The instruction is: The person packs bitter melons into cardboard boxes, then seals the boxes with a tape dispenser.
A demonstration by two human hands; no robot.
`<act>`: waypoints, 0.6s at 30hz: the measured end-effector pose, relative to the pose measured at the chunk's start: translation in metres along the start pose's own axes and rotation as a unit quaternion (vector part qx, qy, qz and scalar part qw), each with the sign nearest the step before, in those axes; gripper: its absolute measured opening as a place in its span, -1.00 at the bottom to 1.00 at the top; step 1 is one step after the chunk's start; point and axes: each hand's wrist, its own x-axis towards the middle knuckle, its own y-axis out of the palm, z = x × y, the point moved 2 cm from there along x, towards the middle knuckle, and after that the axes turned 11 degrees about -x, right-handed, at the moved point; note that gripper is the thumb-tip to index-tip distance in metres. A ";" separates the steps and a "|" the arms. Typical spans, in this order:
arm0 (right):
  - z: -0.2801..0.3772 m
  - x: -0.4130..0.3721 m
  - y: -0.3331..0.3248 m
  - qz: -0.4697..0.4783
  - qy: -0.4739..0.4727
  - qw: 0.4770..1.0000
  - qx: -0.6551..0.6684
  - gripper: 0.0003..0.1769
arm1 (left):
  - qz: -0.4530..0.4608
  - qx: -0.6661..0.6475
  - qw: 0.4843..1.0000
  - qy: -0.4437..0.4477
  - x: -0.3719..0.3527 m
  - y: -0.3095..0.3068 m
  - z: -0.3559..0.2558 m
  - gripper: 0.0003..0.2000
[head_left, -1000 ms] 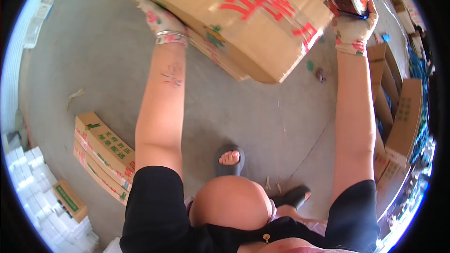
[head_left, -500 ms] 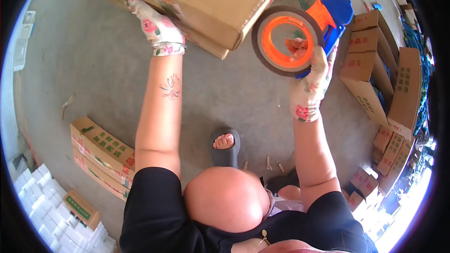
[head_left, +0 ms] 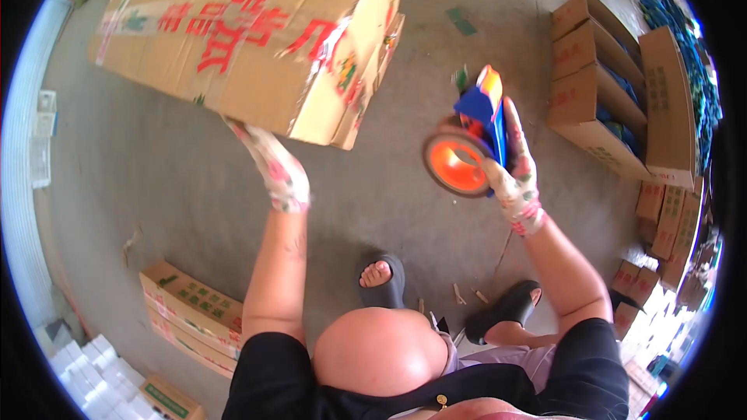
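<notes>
A large cardboard box [head_left: 233, 47] with red and green print and clear tape on its corner is at the top left. My left hand [head_left: 272, 167], in a white floral glove, touches the box's near lower edge; its fingertips are hidden by the box. On the right, my right hand [head_left: 517, 179], in a matching glove, grips a blue and orange tape dispenser [head_left: 486, 113]. A wide tape roll with an orange core [head_left: 459, 165] sits on the dispenser, apart from the box.
Open cardboard boxes [head_left: 576, 101] stand at the right, with smaller boxes [head_left: 669, 222] below them. Flat cardboard [head_left: 191, 303] lies lower left, near white blocks [head_left: 97, 381]. Scraps lie on the grey floor [head_left: 389, 194]. My sandalled feet [head_left: 381, 280] show below.
The box has turned and shifted left, now showing its red-printed side. My right hand and the dispenser have moved lower and tilted. The view has shifted too.
</notes>
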 end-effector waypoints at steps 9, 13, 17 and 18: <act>0.025 -0.143 -0.211 0.089 0.196 0.890 -0.402 0.00 | 0.476 0.194 0.858 -0.018 -0.117 0.098 -0.056 -0.42; 0.014 -0.199 -0.241 -0.020 0.251 0.918 -0.306 -0.01 | 0.506 0.520 0.571 0.384 -0.066 0.239 -0.063 -0.49; -0.021 -0.238 -0.244 -0.089 0.211 0.938 -0.260 0.00 | 0.444 0.758 0.223 0.422 0.027 0.330 0.028 -0.58; -0.029 -0.243 -0.242 -0.099 0.197 0.942 -0.251 0.00 | 0.442 0.811 0.132 0.359 0.040 0.344 0.025 -0.62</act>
